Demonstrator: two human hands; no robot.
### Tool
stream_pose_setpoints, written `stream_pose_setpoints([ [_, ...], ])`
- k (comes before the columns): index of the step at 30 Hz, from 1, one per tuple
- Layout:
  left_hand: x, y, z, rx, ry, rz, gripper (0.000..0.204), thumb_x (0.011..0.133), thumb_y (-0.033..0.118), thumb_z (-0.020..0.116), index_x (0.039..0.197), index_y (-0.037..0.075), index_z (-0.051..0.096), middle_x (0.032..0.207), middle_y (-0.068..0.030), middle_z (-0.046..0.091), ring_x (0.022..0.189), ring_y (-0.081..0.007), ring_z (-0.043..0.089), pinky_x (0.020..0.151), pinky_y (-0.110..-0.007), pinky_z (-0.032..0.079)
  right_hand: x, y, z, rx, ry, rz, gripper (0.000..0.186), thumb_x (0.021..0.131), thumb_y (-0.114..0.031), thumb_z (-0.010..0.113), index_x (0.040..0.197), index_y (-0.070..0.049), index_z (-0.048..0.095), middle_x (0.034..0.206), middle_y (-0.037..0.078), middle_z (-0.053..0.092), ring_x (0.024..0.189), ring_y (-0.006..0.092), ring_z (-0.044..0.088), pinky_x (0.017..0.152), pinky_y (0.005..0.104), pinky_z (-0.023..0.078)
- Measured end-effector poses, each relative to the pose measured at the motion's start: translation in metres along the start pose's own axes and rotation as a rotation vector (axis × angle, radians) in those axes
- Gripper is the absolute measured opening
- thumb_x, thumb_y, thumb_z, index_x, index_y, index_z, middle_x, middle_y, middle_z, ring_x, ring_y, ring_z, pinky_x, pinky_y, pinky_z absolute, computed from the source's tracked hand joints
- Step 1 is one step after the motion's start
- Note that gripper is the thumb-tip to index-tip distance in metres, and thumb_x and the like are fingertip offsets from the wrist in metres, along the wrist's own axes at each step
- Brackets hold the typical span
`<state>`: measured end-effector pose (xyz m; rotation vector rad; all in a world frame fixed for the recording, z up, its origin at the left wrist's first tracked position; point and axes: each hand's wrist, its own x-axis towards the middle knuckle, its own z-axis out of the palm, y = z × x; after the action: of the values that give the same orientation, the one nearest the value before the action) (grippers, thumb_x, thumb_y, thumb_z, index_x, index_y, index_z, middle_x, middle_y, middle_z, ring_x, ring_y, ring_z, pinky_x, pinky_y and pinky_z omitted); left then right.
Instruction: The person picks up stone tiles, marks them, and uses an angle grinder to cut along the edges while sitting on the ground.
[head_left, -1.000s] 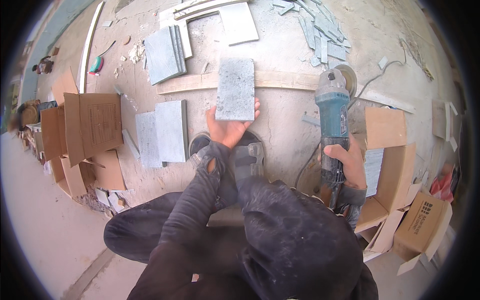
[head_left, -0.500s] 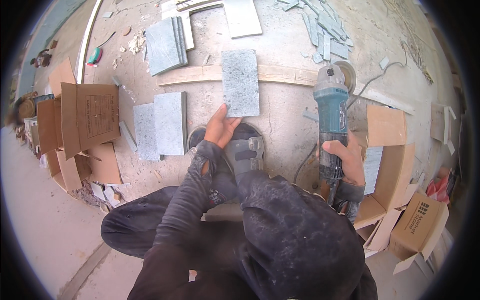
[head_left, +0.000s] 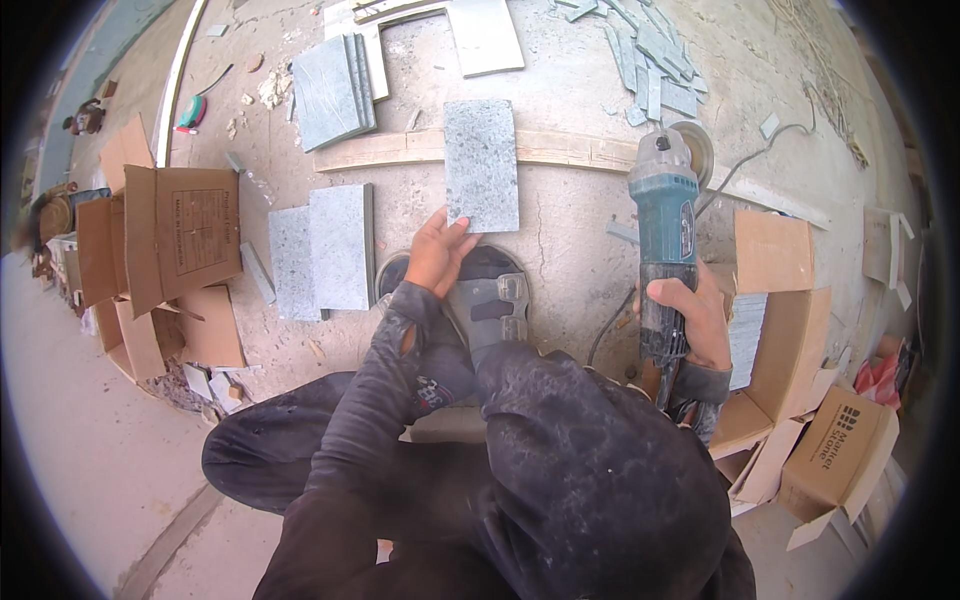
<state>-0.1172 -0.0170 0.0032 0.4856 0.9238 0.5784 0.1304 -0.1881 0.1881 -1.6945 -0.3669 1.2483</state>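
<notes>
My left hand [head_left: 436, 258] grips the near left corner of a grey speckled stone tile [head_left: 482, 165], its fingertips on the tile's near edge. The tile lies across a long wooden batten [head_left: 400, 149], its near end just beyond my sandalled foot [head_left: 490, 300]. My right hand [head_left: 698, 318] is wrapped round the dark rear body of a teal and black angle grinder [head_left: 664, 215]. The grinder points away from me, its round disc [head_left: 692, 150] at the far end beside the batten's right part. Whether the disc spins I cannot tell.
Stone tiles [head_left: 340, 245] lie left of my foot, and more tiles [head_left: 330, 85] stand stacked beyond the batten. Cut offcuts [head_left: 655, 60] are heaped far right. Open cardboard boxes stand left [head_left: 185, 235] and right [head_left: 790, 340]. A cable [head_left: 745, 165] trails near the grinder.
The fingers of my left hand have shifted on the tile's near edge, with fingertips now over its top face. The tile and the grinder have hardly moved.
</notes>
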Motion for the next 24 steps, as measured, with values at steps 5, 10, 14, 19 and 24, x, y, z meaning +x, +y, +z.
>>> stream_pose_setpoints([
  [5,-0.005,0.020,0.016,0.031,0.002,0.025,0.030,0.096,0.005,0.055,0.124,-0.004,0.052,0.116,-0.0107,0.064,0.103,-0.0186,0.064,0.095,-0.034,0.054,0.000,0.001,0.000,0.024,0.012,0.004,0.046,0.074,-0.020,0.070,0.109,0.003,0.051,0.084,0.012,0.062,0.066,0.0181,0.064,0.058,0.0301,0.053],
  [10,0.012,0.038,0.033,0.097,0.042,0.060,0.024,0.095,0.006,0.055,0.116,-0.007,0.054,0.114,-0.0126,0.062,0.103,-0.0202,0.062,0.093,-0.035,0.054,0.003,0.001,0.001,0.023,0.002,0.008,0.045,0.075,-0.018,0.070,0.110,0.003,0.051,0.084,0.012,0.061,0.066,0.0182,0.064,0.058,0.0298,0.053],
  [14,0.025,0.039,0.048,0.065,0.049,0.063,0.020,0.096,0.006,0.054,0.111,-0.007,0.054,0.113,-0.0131,0.061,0.098,-0.0196,0.064,0.091,-0.034,0.057,0.002,-0.002,0.003,0.061,-0.020,0.005,0.044,0.075,-0.017,0.071,0.110,0.003,0.052,0.084,0.010,0.061,0.067,0.0178,0.063,0.059,0.0295,0.052],
  [19,0.038,0.033,0.057,0.051,0.077,0.050,0.027,0.098,0.008,0.053,0.118,-0.009,0.052,0.115,-0.0139,0.061,0.101,-0.0211,0.064,0.091,-0.035,0.057,0.003,-0.002,0.004,0.063,-0.011,0.018,0.044,0.074,-0.016,0.072,0.110,0.001,0.054,0.085,0.008,0.059,0.068,0.0167,0.062,0.061,0.0289,0.050],
  [24,0.050,0.027,0.060,0.044,0.113,0.049,0.028,0.098,0.008,0.053,0.121,-0.009,0.052,0.116,-0.0136,0.061,0.102,-0.0217,0.064,0.091,-0.036,0.057,0.008,0.000,0.006,0.069,-0.042,0.038,0.045,0.073,-0.015,0.073,0.110,0.001,0.054,0.084,0.008,0.059,0.067,0.0163,0.061,0.060,0.0291,0.050],
])
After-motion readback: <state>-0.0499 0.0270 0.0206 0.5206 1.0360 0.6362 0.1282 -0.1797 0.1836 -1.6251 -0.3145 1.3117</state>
